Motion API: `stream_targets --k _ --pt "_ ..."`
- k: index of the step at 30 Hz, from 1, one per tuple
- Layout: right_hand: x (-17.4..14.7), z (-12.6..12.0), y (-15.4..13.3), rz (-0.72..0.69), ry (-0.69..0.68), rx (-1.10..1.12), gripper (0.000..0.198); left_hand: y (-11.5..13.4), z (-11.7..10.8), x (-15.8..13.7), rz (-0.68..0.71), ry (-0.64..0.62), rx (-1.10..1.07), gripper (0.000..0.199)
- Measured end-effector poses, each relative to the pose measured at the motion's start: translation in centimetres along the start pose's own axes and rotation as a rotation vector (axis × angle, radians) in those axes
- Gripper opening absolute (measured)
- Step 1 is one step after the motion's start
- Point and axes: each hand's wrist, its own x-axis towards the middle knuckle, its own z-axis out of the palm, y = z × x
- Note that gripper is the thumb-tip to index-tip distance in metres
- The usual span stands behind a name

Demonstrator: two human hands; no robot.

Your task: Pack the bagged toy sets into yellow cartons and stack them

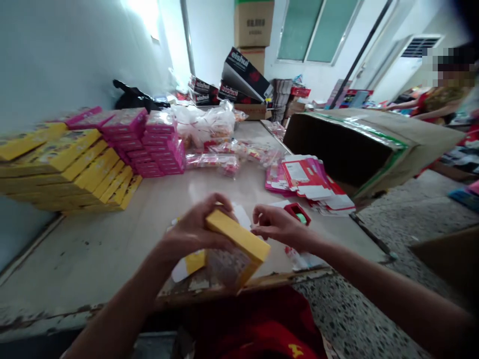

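Note:
A yellow carton [239, 234] with a clear-looking window on its front is tilted above the front edge of the table. My left hand [198, 227] wraps round its left end, thumb below and fingers over the top. On the far side of the carton, a white flap [242, 215] sticks up. My right hand [279, 227] is beside this flap with its fingers curled together; what they pinch, if anything, is too small to make out. Under the left hand lies another yellow and white piece of card [190, 264]. Close behind my right hand is a small red container [299, 214] with something green inside.
Stacked yellow boxes [75, 169] and pink boxes [149, 144] stand at the left. Plastic-wrapped packets [213, 159] lie further back. Flat red and pink cartons [310, 182] lie at the right, beside a large open cardboard box [374, 144]. Another person [441, 99] is at far right.

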Motion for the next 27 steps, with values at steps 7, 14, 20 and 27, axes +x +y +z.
stream_targets --k 7,14,20,27 --pt "18.8 -4.6 1.9 -0.029 0.117 -0.586 0.016 -3.9 -12.2 -5.0 0.137 0.267 0.41 0.026" --pt "34.9 -4.2 2.1 -0.141 0.088 -0.849 0.076 -11.5 -18.1 -11.2 -0.261 0.358 0.793 0.016" --pt "38.3 -0.3 4.0 -0.184 -0.013 -1.005 0.059 -13.2 -11.9 -1.0 -0.269 0.389 1.028 0.103" --pt "31.5 -2.9 2.0 -0.335 -0.077 -1.01 0.059 -13.9 -9.4 3.4 -0.432 0.295 1.036 0.124"
